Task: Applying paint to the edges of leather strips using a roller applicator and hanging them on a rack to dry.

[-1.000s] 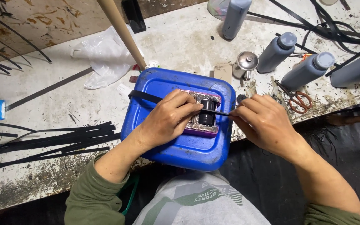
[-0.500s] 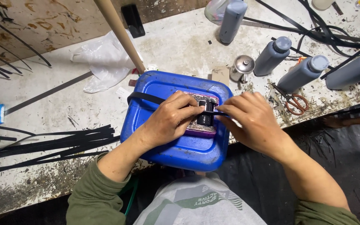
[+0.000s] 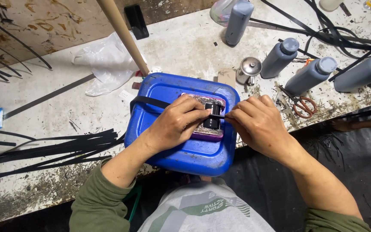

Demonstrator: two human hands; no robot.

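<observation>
A blue plastic jerrycan [image 3: 172,148] lies flat at the bench's front edge. On top of it sits a small pink-edged block with a black part [image 3: 211,121]. A black strap [image 3: 149,102] runs across the can from the left into that block. My left hand [image 3: 177,124] presses on the block and strap with its fingers curled. My right hand [image 3: 258,124] pinches the strap's thin end at the block's right side, fingertips almost meeting my left hand's.
Several grey bottles [image 3: 310,75] lie and stand at the back right, with scissors [image 3: 301,103] and a small metal can [image 3: 248,70] near them. Loose black strips [image 3: 48,148] spread to the left. A wooden pole [image 3: 123,36] and a clear plastic bag [image 3: 106,64] are behind the can.
My right hand has moved left toward the block and now pinches the strap end close to my left fingers. The view has shifted slightly.
</observation>
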